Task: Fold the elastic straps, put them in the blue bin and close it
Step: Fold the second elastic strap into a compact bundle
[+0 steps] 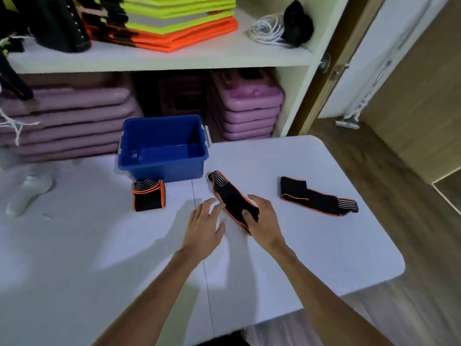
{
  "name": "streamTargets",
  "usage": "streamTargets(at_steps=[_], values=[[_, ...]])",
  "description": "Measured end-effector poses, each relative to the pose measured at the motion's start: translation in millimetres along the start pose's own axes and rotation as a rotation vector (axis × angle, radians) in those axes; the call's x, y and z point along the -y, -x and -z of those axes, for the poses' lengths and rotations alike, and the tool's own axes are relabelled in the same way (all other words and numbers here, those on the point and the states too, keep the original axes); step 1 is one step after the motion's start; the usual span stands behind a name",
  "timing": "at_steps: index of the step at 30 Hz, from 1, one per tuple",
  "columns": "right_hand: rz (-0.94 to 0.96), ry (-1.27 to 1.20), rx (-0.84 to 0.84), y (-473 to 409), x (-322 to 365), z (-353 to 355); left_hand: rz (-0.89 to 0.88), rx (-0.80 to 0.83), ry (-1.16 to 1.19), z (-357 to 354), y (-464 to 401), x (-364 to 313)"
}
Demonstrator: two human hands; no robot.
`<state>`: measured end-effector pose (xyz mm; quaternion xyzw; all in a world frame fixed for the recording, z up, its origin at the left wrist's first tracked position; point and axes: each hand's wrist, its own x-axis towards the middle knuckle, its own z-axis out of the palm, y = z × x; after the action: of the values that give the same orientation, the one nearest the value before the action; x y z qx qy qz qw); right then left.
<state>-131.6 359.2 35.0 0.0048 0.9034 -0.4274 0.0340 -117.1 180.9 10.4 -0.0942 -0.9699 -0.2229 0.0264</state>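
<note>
The bin [163,148] is solid blue with pale grey side latches. Just in front of it, the folded strap [148,195] is black edged in orange, with grey-and-black stripes on top (its elastic end). To the bin's right, two more straps [230,197] [316,197] share that colouring. The table [324,245] is white.

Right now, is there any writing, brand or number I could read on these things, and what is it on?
None can be read.
Dark case between the pink plastic cases: a label patch, too blurred to read.
Open blue plastic bin: no lettering visible.
Black elastic straps with orange edging: no lettering visible.
</note>
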Motion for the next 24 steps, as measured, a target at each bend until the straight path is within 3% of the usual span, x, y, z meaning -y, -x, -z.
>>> streamTargets(at_steps=[5, 9, 13, 16, 20, 24], values=[[-0.116, 0.049, 0.056, 6, -50, 36, 0.09, 0.131, 0.106, -29, -18, -36], [-0.243, -0.034, 0.168, 4, -81, 51, 0.456, 0.005, 0.528, -57, -21, -58], [-0.208, -0.049, 0.357, -8, -92, 50, 0.751, -0.038, 0.7, -72, -22, -82], [-0.147, -0.09, 0.398, -22, -92, 44, 0.899, -0.048, 0.787, -77, -27, -80], [-0.055, -0.12, 0.431, -34, -88, 41, 0.954, -0.041, 0.89, -111, -31, -40], [-0.025, -0.178, 0.438, -44, -88, 40, 0.948, -0.132, 0.933, -70, -40, -65]])
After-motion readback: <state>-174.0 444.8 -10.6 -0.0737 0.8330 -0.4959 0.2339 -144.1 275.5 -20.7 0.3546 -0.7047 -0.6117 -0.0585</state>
